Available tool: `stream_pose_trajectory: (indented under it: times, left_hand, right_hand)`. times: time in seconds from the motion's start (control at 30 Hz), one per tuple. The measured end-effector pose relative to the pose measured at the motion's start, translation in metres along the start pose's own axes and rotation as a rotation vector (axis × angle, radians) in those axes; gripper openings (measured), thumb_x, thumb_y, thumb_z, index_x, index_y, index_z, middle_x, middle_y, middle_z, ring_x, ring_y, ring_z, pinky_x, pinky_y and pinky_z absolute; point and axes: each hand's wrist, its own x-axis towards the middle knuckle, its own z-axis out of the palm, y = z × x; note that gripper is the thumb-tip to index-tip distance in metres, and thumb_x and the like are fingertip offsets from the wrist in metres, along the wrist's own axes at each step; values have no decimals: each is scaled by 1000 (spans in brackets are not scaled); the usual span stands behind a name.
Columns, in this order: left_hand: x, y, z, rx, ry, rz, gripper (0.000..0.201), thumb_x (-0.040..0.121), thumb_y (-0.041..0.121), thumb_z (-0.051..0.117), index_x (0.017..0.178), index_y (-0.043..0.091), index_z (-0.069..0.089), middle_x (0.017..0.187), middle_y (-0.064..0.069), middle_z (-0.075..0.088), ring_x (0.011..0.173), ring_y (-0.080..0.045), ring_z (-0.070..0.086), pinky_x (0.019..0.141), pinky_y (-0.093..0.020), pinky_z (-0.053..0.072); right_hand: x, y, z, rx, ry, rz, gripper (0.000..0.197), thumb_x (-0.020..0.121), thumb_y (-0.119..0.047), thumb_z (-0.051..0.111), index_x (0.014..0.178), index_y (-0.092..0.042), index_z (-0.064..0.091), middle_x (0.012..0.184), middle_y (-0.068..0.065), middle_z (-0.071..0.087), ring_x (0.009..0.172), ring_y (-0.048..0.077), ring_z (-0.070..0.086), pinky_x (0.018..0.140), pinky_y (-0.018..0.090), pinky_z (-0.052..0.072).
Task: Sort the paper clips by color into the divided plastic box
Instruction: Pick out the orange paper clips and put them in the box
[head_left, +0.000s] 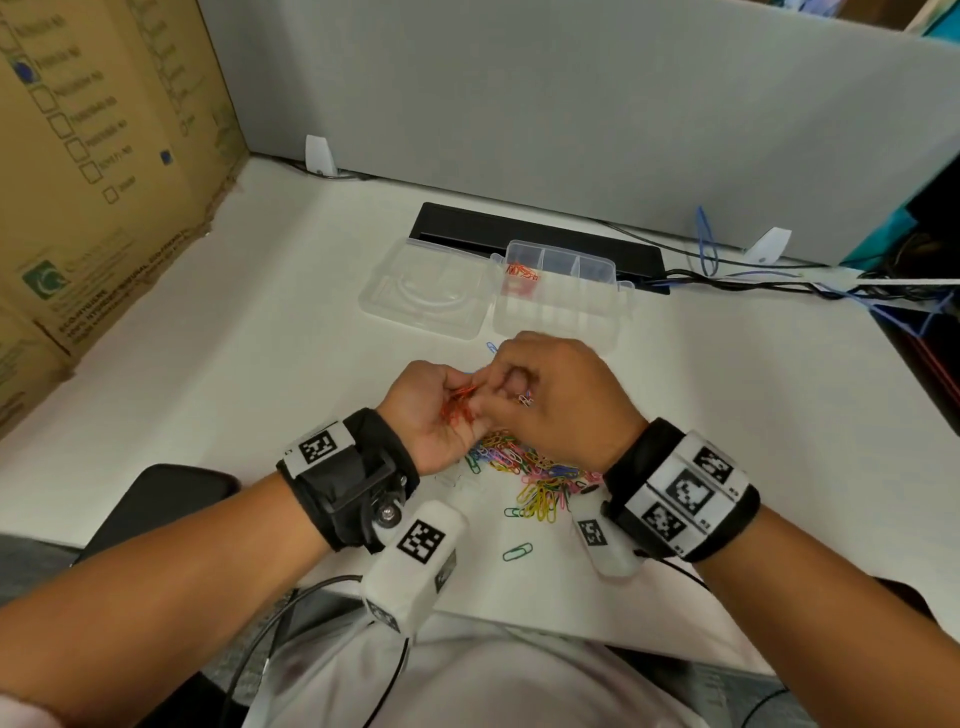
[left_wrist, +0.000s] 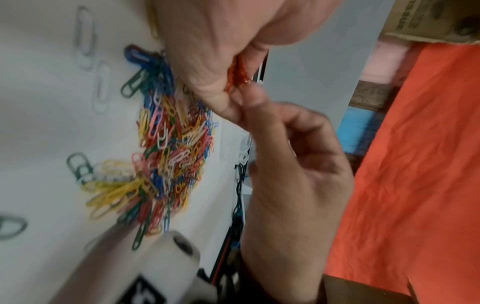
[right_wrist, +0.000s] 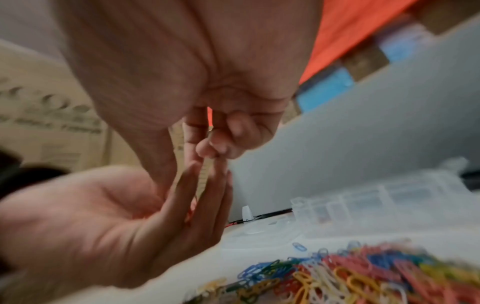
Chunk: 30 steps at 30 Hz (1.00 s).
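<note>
I log: left hand (head_left: 436, 410) cupped, holding red clips (head_left: 460, 405); right hand (head_left: 550, 395) fingers pinched at them; mixed pile (head_left: 535, 473) near bench front edge; divided box (head_left: 561, 296) behind.

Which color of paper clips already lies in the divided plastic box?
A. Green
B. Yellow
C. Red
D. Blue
C: red paper clips lie in one far-left compartment of the divided plastic box; its other compartments look empty in the head view.

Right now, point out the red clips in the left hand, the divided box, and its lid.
red paper clips (head_left: 460, 402), head view, bunch in palm
divided plastic box (head_left: 556, 325), head view, near wall
lid (head_left: 426, 291), head view, centre
</note>
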Motion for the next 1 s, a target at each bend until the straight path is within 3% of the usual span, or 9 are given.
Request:
stream_pose_trajectory:
  times: [0.1,0.23,0.4,0.57,0.7,0.73,0.8,0.87,1.0]
  left_hand:
    - [2,9,1,84,87,96,29,96,2,30,105,-5,57,79,-15,67,56,-17,66,48,-19,55]
    - [2,12,4,271,132,232,30,95,-4,33,104,-4,61,69,-10,65,51,-12,61,43,-15,49]
    - [6,6,5,424,153,263,33,90,-9,33,113,3,54,75,-13,65,46,-14,54,39,-17,42]
    - [5,12,4,673,123,137,13,87,12,48,78,10,57,58,1,45,42,-9,33,34,-16,23]
    - [10,18,6,1146,170,248,9,91,16,63,83,14,68,46,10,37,38,-7,25,36,-18,19]
    - [12,19,5,1273,160,289,8,90,15,66,86,13,72,44,12,46,38,-4,35,38,-16,31]
    - [17,22,0,1486,97,310,8,88,14,70,90,11,77,64,12,69,61,1,61,71,-16,54]
    - [19,23,-3,1679,42,270,9,85,13,72,91,14,79,86,7,75,85,-4,67,93,-24,51]
    - [19,20,3,1978,1,240,17,82,10,73,96,19,79,93,5,75,84,-4,63,88,-21,50]
  right_hand:
    - [8,22,-12,158,158,146,16,83,-32,73,69,-23,70,66,-5,63,57,7,51,58,29,45]
    - [11,37,-14,-2,-166,219,12,85,-24,73,74,-26,77,70,-13,69,65,2,60,68,25,48]
    - [12,27,0,-253,-450,227,10,83,-29,72,91,-30,77,63,-21,52,71,9,55,67,23,40]
    - [12,30,5,-304,-475,248,8,81,-22,70,87,-27,74,67,-16,53,73,13,57,58,22,35]
    - [11,35,2,-220,-442,257,9,83,-24,68,80,-29,75,73,-17,60,80,14,62,71,28,49]
    - [10,36,-1,-194,-431,256,11,85,-25,67,80,-31,76,76,-18,62,82,14,63,75,30,51]
    - [9,36,-5,-169,-400,232,13,87,-25,67,85,-29,78,78,-19,61,84,13,62,78,31,51]
    - [9,36,-9,-137,-351,209,12,88,-21,68,85,-25,79,80,-17,63,82,12,62,77,31,51]
    - [7,38,-7,-56,-365,204,20,85,-11,68,76,-28,73,75,-12,67,70,6,61,71,28,52]
